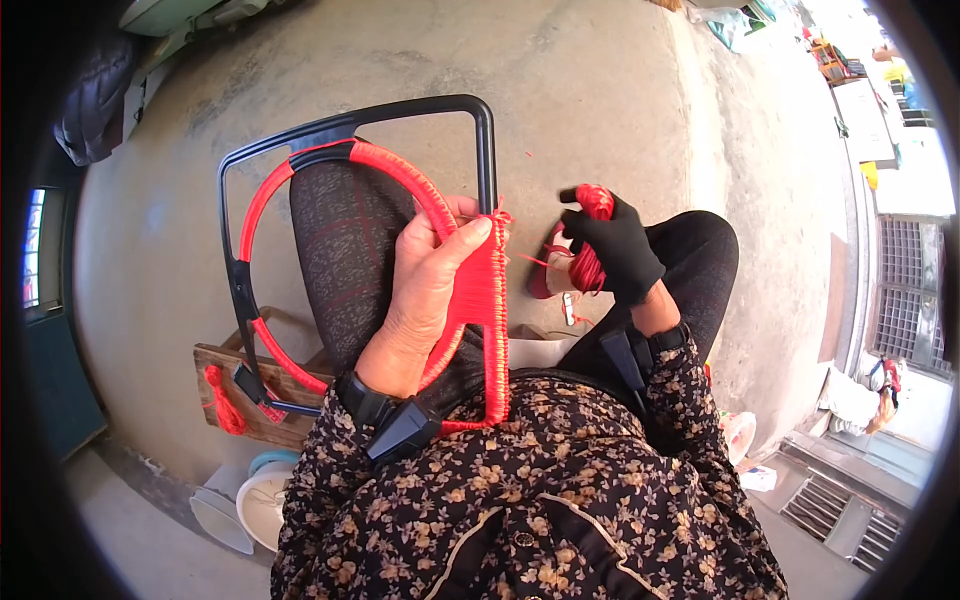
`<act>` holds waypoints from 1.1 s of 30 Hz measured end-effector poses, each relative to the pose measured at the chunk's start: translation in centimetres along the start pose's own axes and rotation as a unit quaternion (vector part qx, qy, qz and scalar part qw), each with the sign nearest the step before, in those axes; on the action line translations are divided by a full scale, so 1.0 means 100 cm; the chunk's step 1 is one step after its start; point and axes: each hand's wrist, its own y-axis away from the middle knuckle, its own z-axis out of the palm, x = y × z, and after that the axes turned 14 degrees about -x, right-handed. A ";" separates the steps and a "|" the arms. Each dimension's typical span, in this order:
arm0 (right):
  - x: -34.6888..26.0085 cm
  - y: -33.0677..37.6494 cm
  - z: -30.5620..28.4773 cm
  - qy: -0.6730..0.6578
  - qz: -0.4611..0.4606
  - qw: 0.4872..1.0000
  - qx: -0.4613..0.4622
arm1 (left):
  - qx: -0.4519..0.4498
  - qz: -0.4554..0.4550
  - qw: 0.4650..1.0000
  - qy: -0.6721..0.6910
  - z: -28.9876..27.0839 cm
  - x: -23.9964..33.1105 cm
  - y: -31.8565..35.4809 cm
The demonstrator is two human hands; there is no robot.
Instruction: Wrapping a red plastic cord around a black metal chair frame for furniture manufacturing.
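A black frame [408, 106], squarish with a ring set inside it, rests upon my lap. Red cord [496, 345] is wound tightly over part of its right side and over stretches of the ring. My bare left hand [428, 275] grips the frame where the wrapped side meets the ring, thumb on top. Right of it, my right hand [618, 245], in a black glove, is closed around a bundle of red cord [588, 268]. A thin strand runs from the bundle toward the wrapped side. The fingers' undersides are hidden.
A wooden bench [262, 405] with a loose red skein [228, 405] stands at the left. Behind it are white basins [262, 505]. Concrete floor [600, 100] spreads ahead. A floor grate [815, 505] and cluttered items lie along the right. My shod foot [543, 275] is below the right hand.
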 end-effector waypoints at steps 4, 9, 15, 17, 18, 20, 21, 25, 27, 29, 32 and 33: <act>-0.044 0.012 0.031 -0.275 -0.019 0.920 -0.280 | 0.007 0.021 1.000 -0.002 -0.001 -0.002 -0.001; -0.020 0.013 0.030 -0.243 0.007 0.923 -0.299 | -0.017 0.016 1.000 0.019 -0.001 -0.004 0.001; -0.032 0.028 0.033 -0.496 -0.058 0.846 -0.185 | -0.003 -0.016 1.000 0.018 0.001 -0.005 0.008; -0.042 0.026 0.045 -0.577 -0.124 0.794 -0.144 | -0.002 -0.031 0.999 0.032 0.005 0.000 0.010; -0.040 0.021 0.045 -0.577 -0.126 0.793 -0.146 | -0.002 -0.029 0.999 0.029 0.004 0.001 0.011; -0.030 0.007 0.034 -0.636 -0.164 0.698 -0.286 | -0.008 -0.031 0.998 0.048 0.004 0.000 0.002; -0.025 0.001 0.029 -0.636 -0.167 0.697 -0.286 | -0.009 -0.031 0.998 0.046 0.003 0.002 -0.001; -0.021 -0.002 0.020 -0.528 -0.129 0.805 -0.239 | -0.007 -0.048 0.998 0.034 0.008 0.008 -0.002; -0.014 -0.003 0.017 -0.434 -0.049 0.890 -0.131 | 0.011 -0.059 0.998 0.018 0.012 0.008 -0.002; -0.005 -0.010 0.014 -0.334 -0.028 0.938 -0.084 | -0.010 -0.045 0.999 -0.003 -0.003 0.000 0.001; 0.011 -0.009 -0.005 -0.421 0.022 0.906 -0.020 | 0.001 -0.058 0.998 -0.017 -0.016 -0.017 0.008; 0.002 -0.011 -0.008 -0.483 0.006 0.875 -0.022 | 0.005 -0.046 0.999 -0.024 -0.015 -0.018 0.010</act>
